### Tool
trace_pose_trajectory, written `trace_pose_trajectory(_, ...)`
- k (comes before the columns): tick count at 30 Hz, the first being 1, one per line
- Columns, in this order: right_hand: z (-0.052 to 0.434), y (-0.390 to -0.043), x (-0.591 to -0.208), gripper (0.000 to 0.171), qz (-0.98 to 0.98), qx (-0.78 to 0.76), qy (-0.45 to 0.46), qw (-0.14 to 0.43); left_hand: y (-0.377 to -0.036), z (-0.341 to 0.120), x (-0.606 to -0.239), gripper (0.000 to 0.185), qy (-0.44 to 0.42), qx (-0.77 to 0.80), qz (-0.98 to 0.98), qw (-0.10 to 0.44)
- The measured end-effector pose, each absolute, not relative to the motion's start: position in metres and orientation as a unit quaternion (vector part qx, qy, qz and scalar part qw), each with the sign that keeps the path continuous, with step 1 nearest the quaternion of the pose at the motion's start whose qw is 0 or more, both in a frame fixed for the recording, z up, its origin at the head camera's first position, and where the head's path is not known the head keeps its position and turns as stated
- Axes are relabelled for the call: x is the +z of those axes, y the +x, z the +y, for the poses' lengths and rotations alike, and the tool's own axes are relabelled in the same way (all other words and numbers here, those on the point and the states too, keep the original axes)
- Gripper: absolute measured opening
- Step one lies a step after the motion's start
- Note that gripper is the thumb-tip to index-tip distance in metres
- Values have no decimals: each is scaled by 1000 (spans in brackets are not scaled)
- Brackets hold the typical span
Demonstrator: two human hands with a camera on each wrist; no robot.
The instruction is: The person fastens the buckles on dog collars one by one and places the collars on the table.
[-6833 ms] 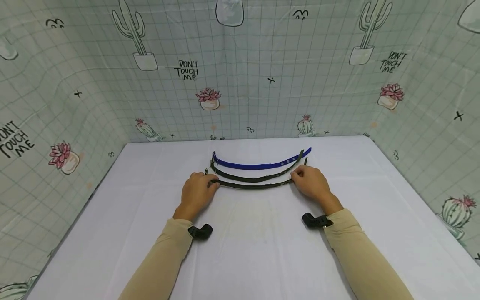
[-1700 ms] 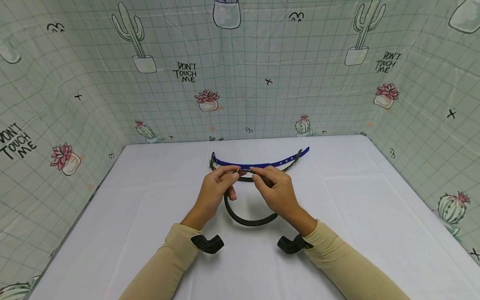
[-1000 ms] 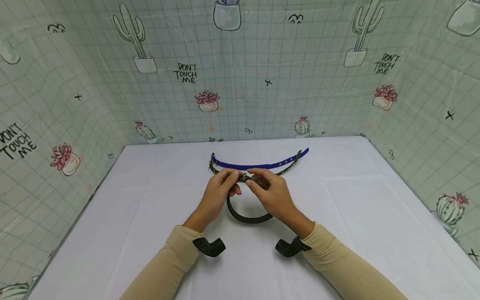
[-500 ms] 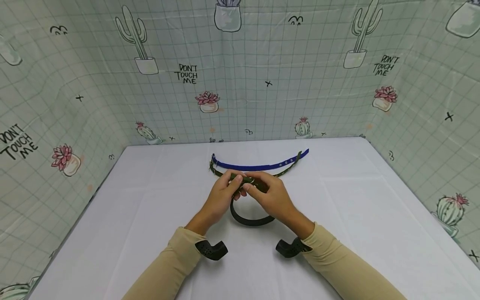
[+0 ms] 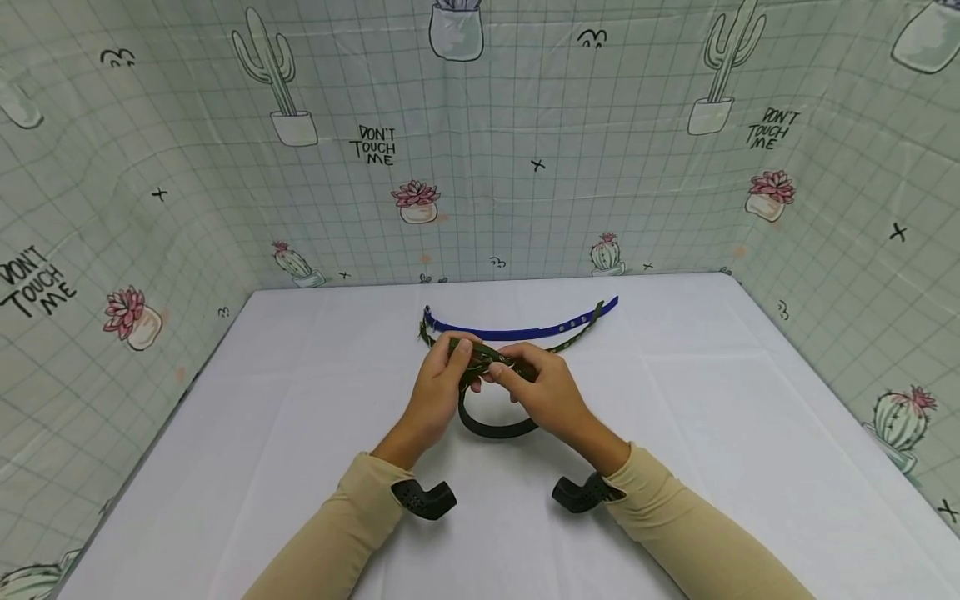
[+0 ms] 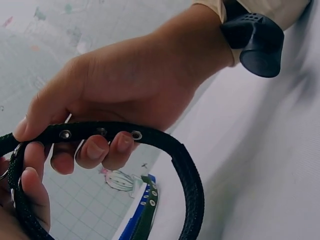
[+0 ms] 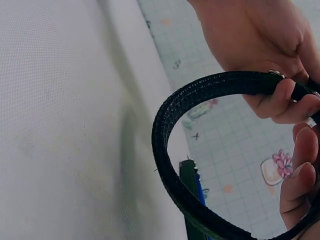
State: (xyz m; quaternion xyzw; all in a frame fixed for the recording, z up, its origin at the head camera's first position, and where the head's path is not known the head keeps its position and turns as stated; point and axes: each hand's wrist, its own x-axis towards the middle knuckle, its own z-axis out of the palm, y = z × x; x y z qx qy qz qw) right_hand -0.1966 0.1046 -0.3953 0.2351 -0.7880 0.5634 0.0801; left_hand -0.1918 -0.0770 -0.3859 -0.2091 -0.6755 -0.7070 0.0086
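Both hands hold one dark green collar (image 5: 498,432), bent into a loop that hangs beneath them. My left hand (image 5: 433,390) grips a stretch of strap with metal eyelets, thumb on top and fingers curled below, as the left wrist view shows. My right hand (image 5: 553,390) pinches the other end close by, where metal glints between the fingertips. The strap ends overlap between the two hands; fingers partly hide the buckle area. In the right wrist view the lined inner side of the collar (image 7: 165,135) curves round.
Behind the hands, a blue collar (image 5: 510,335) with eyelets lies stretched in a shallow curve on the white table (image 5: 712,400). A second green collar (image 5: 579,337) lies just before it, partly covered by the hands. A cactus-print cloth (image 5: 487,150) walls the table's back and sides.
The collar lay stretched on the table at first; it is now lifted and looped, its ends brought together. In the last second more overlapping strap shows between the hands.
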Motion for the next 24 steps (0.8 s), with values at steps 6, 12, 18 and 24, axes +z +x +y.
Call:
trace_pose_trajectory(6,103,-180,-370,17,-781,575,237,63,-195,-80,-385,37,-196,-715,-671,8)
trace_pose_trajectory(12,102,-177,-367,14,-775,581,233,86,-197,-82,-386,40,-197,-722,-663,-2)
trace_pose_trajectory(18,100,-179,-370,11,-753,613,212,107,-199,-81,-385,29,-187,-716,-673,-21)
trace_pose_trajectory(24,100,-182,-372,15,-730,646,195,113,-199,-79,-387,33,-195,-653,-731,-38)
